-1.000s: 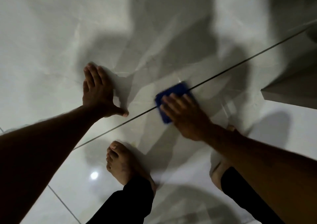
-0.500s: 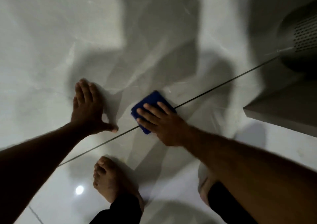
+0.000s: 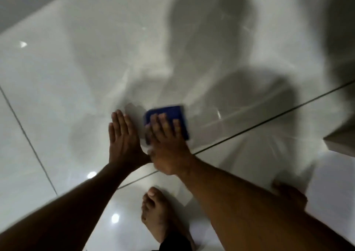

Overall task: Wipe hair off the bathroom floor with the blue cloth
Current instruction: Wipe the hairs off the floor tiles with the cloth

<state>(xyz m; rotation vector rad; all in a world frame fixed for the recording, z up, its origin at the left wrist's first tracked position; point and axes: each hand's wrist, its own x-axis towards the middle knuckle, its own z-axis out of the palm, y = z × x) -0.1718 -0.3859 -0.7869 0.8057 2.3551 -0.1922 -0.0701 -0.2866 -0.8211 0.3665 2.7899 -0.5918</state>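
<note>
Person crouched low over a glossy pale grey tiled bathroom floor (image 3: 192,39), both bare arms reaching forward. Folded blue cloth (image 3: 172,114) lies flat on the tile just beyond the dark grout line (image 3: 269,124) that runs from near left up to far right. Right hand (image 3: 167,145) lies palm down on the near part of the cloth, fingers (image 3: 163,124) spread slightly and pressing it to the floor; a flat press, not a pinch, so the grip is open over the cloth rather than closed round it. Left hand (image 3: 123,141) sits just beside it on the left, flat on bare tile, fingers straight and held together, thumb side touching or nearly touching the right hand; it appears to serve as a brace. Cloth edges smeared with blur, which suggests a stroke in progress. One bare foot (image 3: 155,212) planted near, between the arms; toes of the other foot (image 3: 288,195) show near right. Pale squared edge of a fixture (image 3: 342,145) at the right margin. Progress: no hair can be made out on the tile, too blurred and shadowed to tell, so how much has been gathered cannot be judged. Judging by the posture, wiping is mid-course; the far and left tiles may yet need passes, and any gathered hair would need lifting away.
</note>
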